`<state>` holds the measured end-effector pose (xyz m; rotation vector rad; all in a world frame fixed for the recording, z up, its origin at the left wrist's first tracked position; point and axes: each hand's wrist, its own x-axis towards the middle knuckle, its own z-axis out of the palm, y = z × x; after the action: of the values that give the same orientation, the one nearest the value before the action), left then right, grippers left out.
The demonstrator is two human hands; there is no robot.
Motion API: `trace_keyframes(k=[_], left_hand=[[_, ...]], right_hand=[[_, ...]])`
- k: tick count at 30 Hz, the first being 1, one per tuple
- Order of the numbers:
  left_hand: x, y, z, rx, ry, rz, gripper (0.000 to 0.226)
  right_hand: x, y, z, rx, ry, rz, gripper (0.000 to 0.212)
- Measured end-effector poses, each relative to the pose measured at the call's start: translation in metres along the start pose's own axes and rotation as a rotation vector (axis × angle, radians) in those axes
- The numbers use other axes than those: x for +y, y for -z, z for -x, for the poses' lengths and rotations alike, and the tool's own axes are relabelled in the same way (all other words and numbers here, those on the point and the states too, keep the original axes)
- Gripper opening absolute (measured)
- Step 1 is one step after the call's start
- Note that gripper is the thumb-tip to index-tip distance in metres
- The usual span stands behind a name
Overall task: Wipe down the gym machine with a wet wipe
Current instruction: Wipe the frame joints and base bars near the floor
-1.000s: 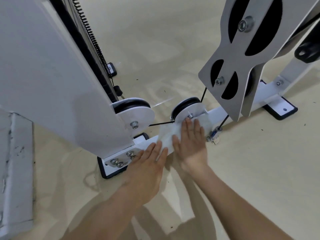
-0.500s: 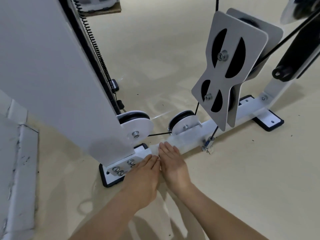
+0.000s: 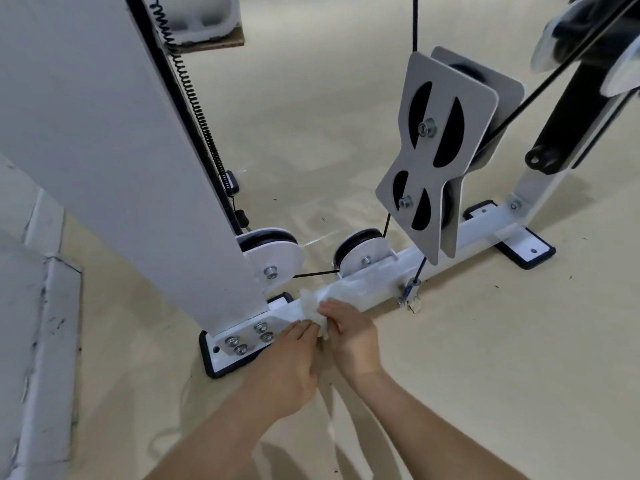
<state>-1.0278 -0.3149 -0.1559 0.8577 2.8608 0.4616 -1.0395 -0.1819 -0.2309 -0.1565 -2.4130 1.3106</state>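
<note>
Wet wipe (image 3: 313,304) bunched on base rail (image 3: 485,230) at our fingertips | left hand (image 3: 287,362), right hand (image 3: 349,337) both pinch it | rail right of hands looks smeared, likely wiped | pulleys (image 3: 360,251), upright (image 3: 104,133) beyond: we judge not yet done

Bare left hand (image 3: 287,368), right hand (image 3: 353,341), forearms (image 3: 415,407)

No readable text, label, brand or number appears on anything here.
</note>
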Motion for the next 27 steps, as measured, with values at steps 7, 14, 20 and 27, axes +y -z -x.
trace_keyframes(k=[7, 14, 20, 27], left_hand=[[0.025, 0.013, -0.025, 0.067, 0.499, 0.883, 0.027], [0.096, 0.062, -0.097, 0.367, 0.394, 1.073, 0.033], [0.141, 0.07, -0.126, 0.29, 0.47, 1.358, 0.015], [0.142, 0.11, -0.152, 0.47, 0.402, 1.499, 0.02]], right_hand=[[-0.051, 0.054, -0.017, -0.071, -0.724, -0.704, 0.007], [-0.087, 0.131, -0.042, 0.39, 0.009, -0.078, 0.022], [-0.08, 0.158, -0.068, 0.445, -0.108, 0.062, 0.021], [-0.101, 0.167, -0.08, 0.481, 0.355, 0.317, 0.021]])
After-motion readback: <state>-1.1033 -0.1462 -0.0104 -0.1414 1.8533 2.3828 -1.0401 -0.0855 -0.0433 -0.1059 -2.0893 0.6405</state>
